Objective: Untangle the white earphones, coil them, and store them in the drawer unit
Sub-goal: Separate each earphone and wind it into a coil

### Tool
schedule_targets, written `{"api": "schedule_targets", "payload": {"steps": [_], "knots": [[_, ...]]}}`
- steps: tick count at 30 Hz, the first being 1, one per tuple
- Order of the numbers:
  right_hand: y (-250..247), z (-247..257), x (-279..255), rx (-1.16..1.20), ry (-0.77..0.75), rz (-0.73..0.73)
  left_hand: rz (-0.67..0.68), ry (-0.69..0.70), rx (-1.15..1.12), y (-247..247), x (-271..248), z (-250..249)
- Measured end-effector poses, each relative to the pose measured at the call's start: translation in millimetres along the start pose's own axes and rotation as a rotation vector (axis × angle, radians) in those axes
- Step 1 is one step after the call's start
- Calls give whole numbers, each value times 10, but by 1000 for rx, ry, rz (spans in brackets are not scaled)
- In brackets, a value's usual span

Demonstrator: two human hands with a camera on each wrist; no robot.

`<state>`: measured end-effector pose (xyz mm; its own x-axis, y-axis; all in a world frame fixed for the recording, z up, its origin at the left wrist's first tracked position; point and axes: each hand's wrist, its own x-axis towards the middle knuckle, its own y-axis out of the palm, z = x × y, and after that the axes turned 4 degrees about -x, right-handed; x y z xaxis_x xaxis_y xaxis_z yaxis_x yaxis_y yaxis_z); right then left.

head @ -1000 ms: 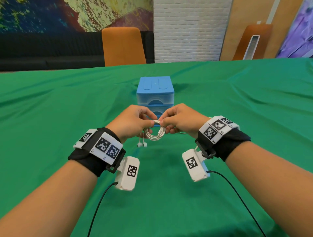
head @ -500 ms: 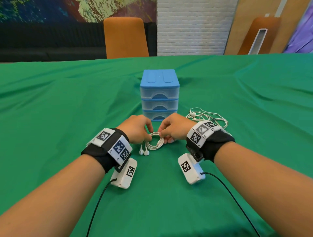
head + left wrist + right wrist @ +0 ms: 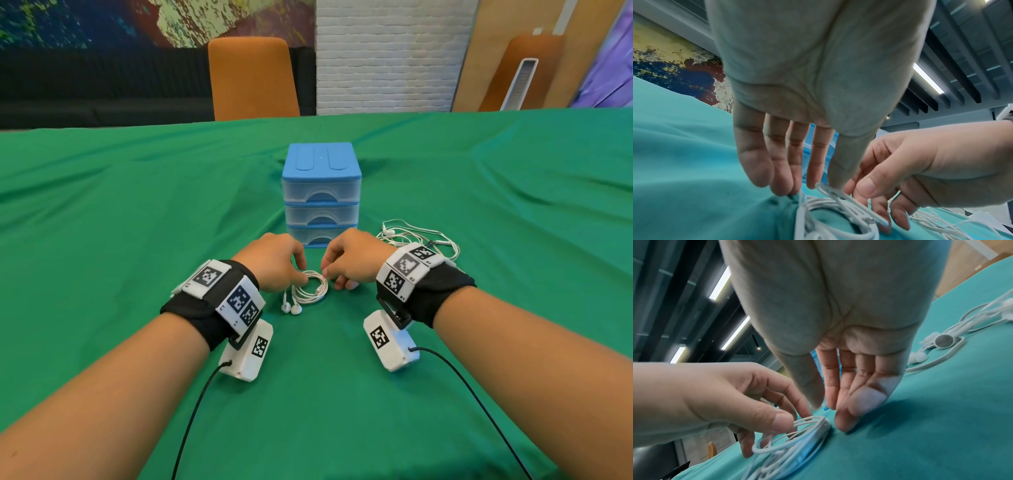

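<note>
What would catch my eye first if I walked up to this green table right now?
Probably the two hands, left hand and right hand, meeting over a neat coil of white earphones lying on the green cloth. Just behind them stands a small blue drawer unit, all three drawers closed. To its right lies a second, tangled bunch of white earphones.
</note>
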<state>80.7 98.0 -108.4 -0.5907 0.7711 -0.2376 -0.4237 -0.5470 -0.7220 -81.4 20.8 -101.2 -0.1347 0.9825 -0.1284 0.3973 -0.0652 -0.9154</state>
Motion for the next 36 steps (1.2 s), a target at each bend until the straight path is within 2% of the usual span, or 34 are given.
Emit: {"api": "schedule_targets", "payload": {"steps": [12, 15, 21, 23, 25, 27, 29, 33, 36], "knots": [[-97, -84, -119, -2, -49, 2, -31, 14, 3, -44, -29, -71], [-118, -95, -153, -31, -78, -6, -79, 42, -19, -54, -58, -98], [-418, -203, -255, -114, -107, -72, -267, 254, -185, -107, -123, -330], [-596, -294, -319, -143, -99, -123, -277, 317, -239, -89, -122, -486], [-774, -415, -403, -217, -78, -177, -177, 337, -237, -30, -94, -641], [-915, -553, -489, -321, -28, -193, 21, 328, -173, 62, -59, -784], [-979, -685, -565, -416, 31, -141, 193, 333, -72, 166, -28, -919], [-879, -854, -692, -538, 80, 35, 298, 414, 70, 344, -1, -1146], [-791, -886, -710, -628, 49, 47, 345, 406, 143, 432, 9, -1234]]}}
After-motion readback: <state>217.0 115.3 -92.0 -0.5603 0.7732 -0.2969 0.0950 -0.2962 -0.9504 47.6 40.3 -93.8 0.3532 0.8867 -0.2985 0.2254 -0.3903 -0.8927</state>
